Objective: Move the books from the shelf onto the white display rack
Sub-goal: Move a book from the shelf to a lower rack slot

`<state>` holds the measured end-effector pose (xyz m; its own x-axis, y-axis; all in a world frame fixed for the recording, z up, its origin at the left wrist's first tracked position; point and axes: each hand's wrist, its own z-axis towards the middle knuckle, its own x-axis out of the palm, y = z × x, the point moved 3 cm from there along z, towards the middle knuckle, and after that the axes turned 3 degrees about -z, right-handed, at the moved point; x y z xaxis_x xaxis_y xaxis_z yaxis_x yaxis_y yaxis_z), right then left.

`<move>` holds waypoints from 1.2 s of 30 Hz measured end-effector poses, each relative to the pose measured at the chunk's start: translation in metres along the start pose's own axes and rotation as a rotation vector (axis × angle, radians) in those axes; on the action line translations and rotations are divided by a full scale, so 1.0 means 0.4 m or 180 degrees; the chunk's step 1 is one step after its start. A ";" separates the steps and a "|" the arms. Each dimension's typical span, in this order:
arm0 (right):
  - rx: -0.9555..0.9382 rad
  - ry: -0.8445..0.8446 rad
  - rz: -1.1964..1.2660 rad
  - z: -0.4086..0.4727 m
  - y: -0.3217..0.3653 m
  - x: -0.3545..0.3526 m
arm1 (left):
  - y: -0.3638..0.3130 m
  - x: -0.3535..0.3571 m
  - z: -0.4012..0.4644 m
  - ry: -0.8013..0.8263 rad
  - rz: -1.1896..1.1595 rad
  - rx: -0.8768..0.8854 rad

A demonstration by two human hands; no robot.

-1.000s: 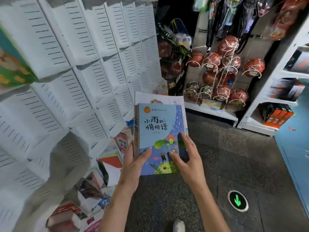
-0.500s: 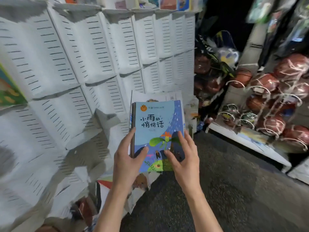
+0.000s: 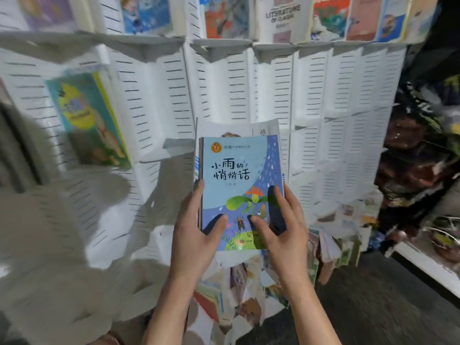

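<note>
A person's left hand (image 3: pixel 196 235) and right hand (image 3: pixel 281 227) hold a small stack of thin paperback books (image 3: pixel 240 192), topped by a blue picture book with rain and a green leaf on its cover, upright in front of the white slotted display rack (image 3: pixel 311 95). Each hand grips a lower edge, thumb pressed on the front cover, other fingers behind. Compared with a second ago, the view has swung from the basketball racks and floor to face the rack squarely, and its top row of standing books (image 3: pixel 278 18) now shows. The stack has risen to the level of the bare middle pockets, which suggests the carry is over and placing comes next. A yellow-and-green book (image 3: pixel 87 120) already sits in a pocket to the left; blur there hides its title. Loose books (image 3: pixel 249 290) crowd the rack's foot
</note>
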<state>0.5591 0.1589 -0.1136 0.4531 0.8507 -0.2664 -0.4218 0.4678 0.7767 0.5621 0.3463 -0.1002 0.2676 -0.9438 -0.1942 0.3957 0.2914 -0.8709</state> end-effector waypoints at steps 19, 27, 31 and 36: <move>-0.0437 0.0211 0.0774 0.338 0.033 0.338 | 0.094 -0.124 0.380 -0.0879 0.0420 0.0767; -0.0822 0.0029 0.0476 0.494 -0.004 0.451 | 0.154 -0.095 0.552 -0.1083 0.0548 0.0566; -0.0971 -0.0131 0.0261 0.535 -0.025 0.502 | 0.190 -0.087 0.613 -0.1117 0.0392 0.0341; -0.1042 -0.0219 0.0143 0.556 -0.051 0.556 | 0.227 -0.084 0.658 -0.1061 0.0530 0.0294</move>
<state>0.8432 0.2852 -0.0619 0.4756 0.8593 -0.1882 -0.6673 0.4918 0.5593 0.8202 0.4455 -0.0541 0.6000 -0.7841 -0.1588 0.3961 0.4636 -0.7926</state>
